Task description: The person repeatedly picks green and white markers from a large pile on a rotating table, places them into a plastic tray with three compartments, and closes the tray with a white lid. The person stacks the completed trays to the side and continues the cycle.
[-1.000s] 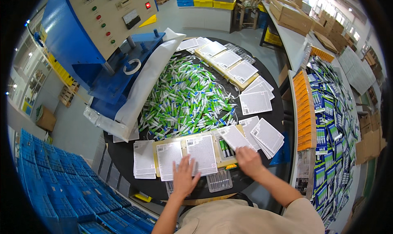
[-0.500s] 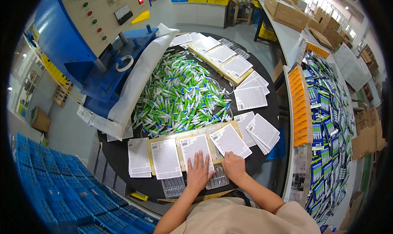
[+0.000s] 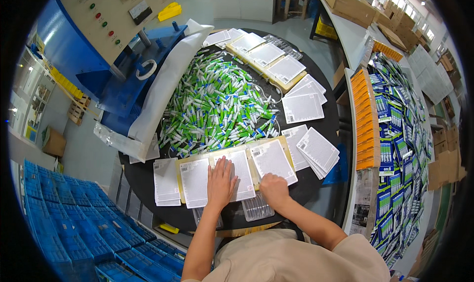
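My left hand [image 3: 221, 183] lies flat with its fingers spread, over the middle white printed card [image 3: 242, 171] and next to the left card [image 3: 194, 181]. My right hand [image 3: 274, 189] has its fingers curled in at the near edge of the right card [image 3: 273, 158]; the fingertips are hidden, but it seems to grip that edge. All three cards rest on a pale yellow tray [image 3: 288, 151]. Clear plastic blisters [image 3: 257, 209] stick out from under the cards on my side. Beyond the tray lies a heap of small green and white tubes with blue parts [image 3: 217, 104].
A round black table [image 3: 316, 134] carries everything, with loose card stacks [image 3: 167, 181] [image 3: 318, 151] at both sides. A second yellow tray [image 3: 291, 87] holds cards at the far side. A blue press machine [image 3: 84, 45] stands left, blue crates [image 3: 64, 218] below, an orange-edged bin of packs [image 3: 364, 119] right.
The right card has turned straighter on the tray, my right hand staying at its near edge. My left hand has slid up and left over the cards. The whole view has shifted slightly.
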Tool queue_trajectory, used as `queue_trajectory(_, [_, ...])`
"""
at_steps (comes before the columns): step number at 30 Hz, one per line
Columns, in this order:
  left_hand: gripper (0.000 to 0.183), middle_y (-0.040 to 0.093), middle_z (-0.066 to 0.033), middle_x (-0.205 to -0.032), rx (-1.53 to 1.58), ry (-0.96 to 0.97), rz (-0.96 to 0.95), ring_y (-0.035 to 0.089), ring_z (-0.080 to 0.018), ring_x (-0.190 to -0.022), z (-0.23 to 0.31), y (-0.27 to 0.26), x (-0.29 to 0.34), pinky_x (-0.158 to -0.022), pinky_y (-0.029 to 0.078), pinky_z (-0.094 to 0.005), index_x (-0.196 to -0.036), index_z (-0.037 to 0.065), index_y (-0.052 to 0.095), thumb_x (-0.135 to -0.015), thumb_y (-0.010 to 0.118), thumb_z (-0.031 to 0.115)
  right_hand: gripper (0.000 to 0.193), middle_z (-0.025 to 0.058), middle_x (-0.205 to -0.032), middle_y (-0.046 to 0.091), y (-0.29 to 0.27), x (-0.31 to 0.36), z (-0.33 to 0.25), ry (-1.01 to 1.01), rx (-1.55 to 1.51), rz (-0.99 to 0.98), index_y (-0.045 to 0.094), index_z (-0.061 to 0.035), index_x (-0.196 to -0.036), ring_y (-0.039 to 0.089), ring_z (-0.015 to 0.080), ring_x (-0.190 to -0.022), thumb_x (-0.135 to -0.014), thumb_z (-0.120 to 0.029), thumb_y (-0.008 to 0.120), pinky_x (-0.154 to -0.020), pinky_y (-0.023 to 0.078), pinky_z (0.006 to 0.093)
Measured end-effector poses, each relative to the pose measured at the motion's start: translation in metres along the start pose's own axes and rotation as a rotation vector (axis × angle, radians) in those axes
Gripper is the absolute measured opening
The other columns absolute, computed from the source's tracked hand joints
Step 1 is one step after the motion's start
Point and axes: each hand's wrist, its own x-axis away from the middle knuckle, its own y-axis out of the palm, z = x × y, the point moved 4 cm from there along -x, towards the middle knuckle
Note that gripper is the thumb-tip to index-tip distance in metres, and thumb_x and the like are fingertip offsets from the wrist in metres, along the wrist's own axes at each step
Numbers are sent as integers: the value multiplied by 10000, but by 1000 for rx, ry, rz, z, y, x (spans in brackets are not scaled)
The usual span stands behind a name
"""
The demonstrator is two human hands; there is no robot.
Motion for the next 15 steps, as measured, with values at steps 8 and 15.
queue_trajectory(8, [669,307,-181,-1637,-102,12,-93,271,-349,-1525,12,11,-10,-1221,162,-613,-1531,123,445,-962,631,422,642,132,-1513,486,24,-17,32,-48,-251,118,534,-168,-1478,391,363,-1443,-922,-461,663,-1182,213,643])
queue_trajectory(15, [693,268,-201,-1652,-116,6,-138,214,-379,-1543,13,25,-5,-1222,119,-629,-1563,134,395,-980,597,450,559,120,-1613,374,60,-35,29,77,-215,127,505,-173,-1501,267,395,-1514,-1004,-420,571,-1193,126,684])
